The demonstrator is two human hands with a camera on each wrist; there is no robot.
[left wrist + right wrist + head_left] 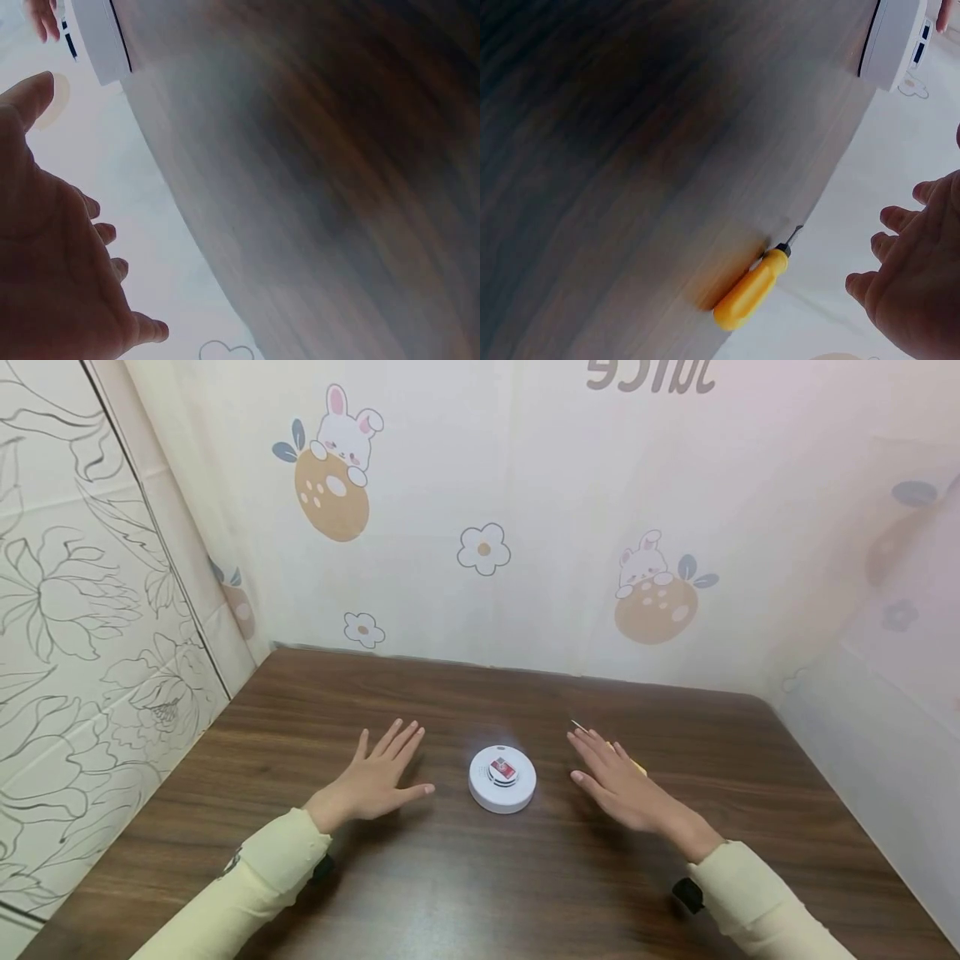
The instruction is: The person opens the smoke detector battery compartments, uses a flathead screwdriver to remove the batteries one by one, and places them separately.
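Observation:
A round white smoke detector (502,780) with a red label lies on the table between the two hands. To its left the left hand (372,779) hovers palm down, fingers straight and spread, holding nothing. On the other side the right hand (618,783) is likewise held flat over the table with nothing in it. A screwdriver with a yellow handle (751,291) lies on the table below and beyond the right hand, which hides most of it in the head view. Both wrist views catch the side of the smoke detector (96,37) at their upper edge.
The dark wood table (450,877) reaches back to a pale curtain (555,485) printed with rabbits and flowers. A white panel with line-drawn flowers (82,610) stands along the left side. Dark wrist devices (687,895) show below the sleeves.

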